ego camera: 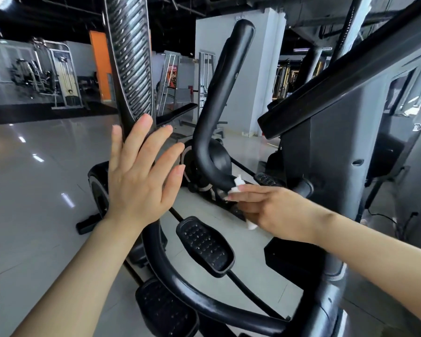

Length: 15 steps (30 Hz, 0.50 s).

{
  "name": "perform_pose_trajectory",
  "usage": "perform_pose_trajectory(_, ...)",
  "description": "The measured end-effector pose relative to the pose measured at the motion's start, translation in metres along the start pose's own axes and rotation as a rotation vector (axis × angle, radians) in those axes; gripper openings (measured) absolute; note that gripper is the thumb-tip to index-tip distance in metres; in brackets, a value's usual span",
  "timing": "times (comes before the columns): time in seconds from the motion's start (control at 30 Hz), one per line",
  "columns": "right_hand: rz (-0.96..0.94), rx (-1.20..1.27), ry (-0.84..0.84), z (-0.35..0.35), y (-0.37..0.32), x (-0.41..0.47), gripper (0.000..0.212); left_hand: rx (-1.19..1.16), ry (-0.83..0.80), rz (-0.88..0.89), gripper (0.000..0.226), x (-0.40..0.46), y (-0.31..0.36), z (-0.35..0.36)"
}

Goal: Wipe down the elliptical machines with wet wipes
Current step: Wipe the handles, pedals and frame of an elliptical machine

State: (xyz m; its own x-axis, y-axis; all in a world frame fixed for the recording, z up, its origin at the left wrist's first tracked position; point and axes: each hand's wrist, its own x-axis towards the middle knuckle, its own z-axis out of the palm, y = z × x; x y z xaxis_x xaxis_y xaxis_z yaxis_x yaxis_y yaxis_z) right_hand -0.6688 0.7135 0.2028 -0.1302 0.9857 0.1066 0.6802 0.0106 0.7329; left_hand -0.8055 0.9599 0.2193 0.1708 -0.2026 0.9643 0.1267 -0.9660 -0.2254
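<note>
Glossy grey gym floor (pixel 34 190) runs beneath a black elliptical machine (pixel 326 166) that fills the view. Nearest, at 6 o'clock, a curved black frame bar (pixel 192 300) sweeps below the two studded pedals (pixel 206 246).

Above it the left hand (pixel 137 181) is spread flat, fingers (pixel 141 139) straight and holding nothing, palm against the base of the ribbed handle (pixel 129 57) that rises to 12 o'clock; it seems to steady that handle. At 3 o'clock of this hand the right hand (pixel 265 210) pinches a white wet wipe (pixel 237 186), its fingers curled round the cloth, pressing it to the lower bend of the smooth curved handlebar (pixel 219 93).

Judging by this, wiping that bar is the step in hand; next the wipe should travel up the bar toward its tip, with the grip kept firm.

The console post crowds the right arm at 2 o'clock. Farther off, at 10 o'clock, stand weight machines (pixel 58 76) and an orange pillar (pixel 101 64).
</note>
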Motion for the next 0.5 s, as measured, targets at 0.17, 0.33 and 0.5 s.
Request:
perform_pose_trajectory(0.17,0.154,0.316,0.121,-0.012,-0.001,-0.066,0.030,0.035,-0.026,-0.004,0.039,-0.003,0.002,-0.002)
perform_pose_trajectory(0.33,0.546,0.643,0.309,-0.012,-0.016,-0.102,0.033,0.082,-0.096,-0.018,0.036,-0.004,0.009,-0.009)
perform_pose_trajectory(0.5,0.997,0.619,0.540,0.006,-0.023,-0.085,0.036,-0.010,-0.240,0.025,0.036,-0.033,0.063,-0.022)
